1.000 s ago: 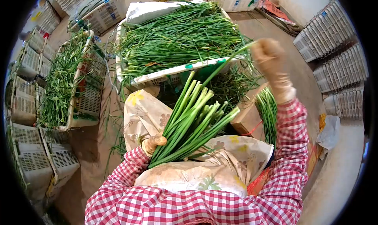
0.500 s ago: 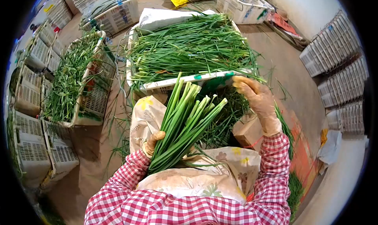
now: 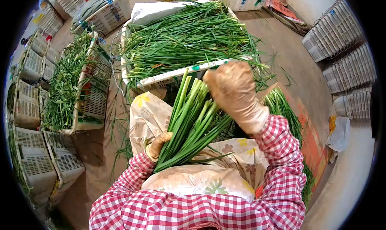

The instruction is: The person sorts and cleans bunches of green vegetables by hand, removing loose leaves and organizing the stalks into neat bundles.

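Observation:
My left hand [image 3: 159,146], in a pale glove, is wrapped round the lower part of a bunch of green stalks [image 3: 189,121] above my lap. The pale cut ends of the stalks point up and away from me. My gloved right hand [image 3: 233,87] is closed at the upper right of the bunch, by its pale ends. Its fingers are slightly blurred, and what they hold, if anything, is hidden. A patterned apron [image 3: 193,181] covers my lap under the bunch.
A large crate [image 3: 177,78] heaped with green stalks stands ahead. Left of it is another crate [image 3: 76,109] with loose greens. More stalks [image 3: 281,109] lie at the right. Stacked crates [image 3: 333,33] line the right wall; others [image 3: 34,157] stand at the far left.
My right hand has moved from the far right, where it held a long stalk, inward to the bunch, and its fingers have closed. My left hand keeps its hold on the bunch.

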A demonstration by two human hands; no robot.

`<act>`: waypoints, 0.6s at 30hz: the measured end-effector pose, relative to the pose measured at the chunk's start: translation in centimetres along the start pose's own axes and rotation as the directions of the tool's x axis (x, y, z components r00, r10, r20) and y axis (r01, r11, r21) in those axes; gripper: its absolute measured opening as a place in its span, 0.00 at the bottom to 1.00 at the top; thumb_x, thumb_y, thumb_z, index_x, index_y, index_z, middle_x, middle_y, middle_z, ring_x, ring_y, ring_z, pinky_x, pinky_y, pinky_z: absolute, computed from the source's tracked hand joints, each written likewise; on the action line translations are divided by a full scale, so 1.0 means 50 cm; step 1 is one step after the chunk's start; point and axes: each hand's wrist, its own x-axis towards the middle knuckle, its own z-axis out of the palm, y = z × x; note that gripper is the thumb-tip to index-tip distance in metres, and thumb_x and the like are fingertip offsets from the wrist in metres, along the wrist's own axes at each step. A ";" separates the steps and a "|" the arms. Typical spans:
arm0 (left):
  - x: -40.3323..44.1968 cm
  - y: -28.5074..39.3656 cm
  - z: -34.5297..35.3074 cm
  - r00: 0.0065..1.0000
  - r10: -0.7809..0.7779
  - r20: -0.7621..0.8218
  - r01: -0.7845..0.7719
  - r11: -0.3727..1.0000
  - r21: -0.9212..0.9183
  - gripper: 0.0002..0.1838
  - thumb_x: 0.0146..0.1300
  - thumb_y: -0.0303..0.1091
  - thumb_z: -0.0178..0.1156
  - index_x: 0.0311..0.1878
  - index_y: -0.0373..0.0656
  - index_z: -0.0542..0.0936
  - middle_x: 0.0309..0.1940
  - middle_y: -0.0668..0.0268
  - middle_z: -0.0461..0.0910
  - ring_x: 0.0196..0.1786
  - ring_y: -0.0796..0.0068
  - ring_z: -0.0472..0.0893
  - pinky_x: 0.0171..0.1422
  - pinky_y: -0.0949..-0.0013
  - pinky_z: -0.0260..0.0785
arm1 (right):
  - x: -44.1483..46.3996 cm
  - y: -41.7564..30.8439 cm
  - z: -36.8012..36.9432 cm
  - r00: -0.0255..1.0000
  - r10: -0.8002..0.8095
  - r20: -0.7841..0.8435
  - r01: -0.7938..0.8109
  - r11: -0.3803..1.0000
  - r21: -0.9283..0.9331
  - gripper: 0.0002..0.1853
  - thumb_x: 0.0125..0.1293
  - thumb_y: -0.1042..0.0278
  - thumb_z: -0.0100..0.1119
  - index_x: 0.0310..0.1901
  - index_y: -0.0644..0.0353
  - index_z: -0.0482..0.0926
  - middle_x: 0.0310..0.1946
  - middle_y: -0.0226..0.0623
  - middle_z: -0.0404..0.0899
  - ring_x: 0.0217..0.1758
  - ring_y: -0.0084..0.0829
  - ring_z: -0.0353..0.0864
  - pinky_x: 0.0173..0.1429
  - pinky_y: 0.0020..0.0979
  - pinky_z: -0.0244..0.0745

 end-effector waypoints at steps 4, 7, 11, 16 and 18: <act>-0.007 -0.002 -0.013 0.998 0.054 -0.036 -0.054 0.999 0.002 0.24 0.61 0.44 0.57 0.56 0.38 0.75 0.47 0.62 0.81 0.46 0.73 0.81 0.51 0.70 0.75 | 0.018 0.132 -0.040 0.989 0.107 -0.107 -0.150 0.774 -0.615 0.15 0.73 0.58 0.46 0.28 0.55 0.69 0.19 0.35 0.67 0.22 0.30 0.66 0.28 0.35 0.64; -0.012 -0.006 -0.020 0.994 0.084 -0.065 -0.087 0.996 -0.036 0.19 0.62 0.41 0.57 0.50 0.36 0.79 0.42 0.61 0.83 0.40 0.74 0.82 0.45 0.71 0.76 | -0.008 0.213 -0.055 0.938 0.312 -0.154 -0.346 0.799 -0.491 0.15 0.72 0.56 0.48 0.39 0.61 0.74 0.19 0.35 0.69 0.24 0.30 0.70 0.32 0.37 0.69; -0.012 -0.009 -0.013 0.992 0.082 -0.097 -0.091 0.991 -0.098 0.18 0.62 0.39 0.57 0.50 0.35 0.79 0.41 0.59 0.83 0.38 0.70 0.83 0.43 0.69 0.78 | -0.025 0.134 -0.071 0.513 0.581 0.632 -0.739 0.673 -0.019 0.30 0.69 0.46 0.51 0.60 0.65 0.71 0.41 0.48 0.78 0.48 0.39 0.77 0.56 0.38 0.72; -0.010 -0.003 0.015 0.991 0.047 -0.125 -0.056 0.996 -0.067 0.29 0.59 0.45 0.60 0.60 0.36 0.73 0.48 0.57 0.81 0.46 0.66 0.83 0.53 0.65 0.77 | -0.043 0.063 -0.039 0.521 0.246 0.817 -0.801 0.471 0.369 0.20 0.66 0.47 0.56 0.40 0.58 0.83 0.32 0.36 0.83 0.36 0.33 0.81 0.43 0.32 0.75; -0.014 0.005 0.015 0.992 0.063 -0.107 -0.065 0.998 -0.014 0.32 0.58 0.47 0.61 0.62 0.37 0.71 0.49 0.57 0.80 0.47 0.66 0.82 0.55 0.64 0.76 | -0.047 0.077 -0.034 0.572 0.383 0.725 -0.805 0.432 0.407 0.18 0.67 0.50 0.56 0.36 0.58 0.82 0.29 0.35 0.83 0.34 0.29 0.80 0.41 0.30 0.75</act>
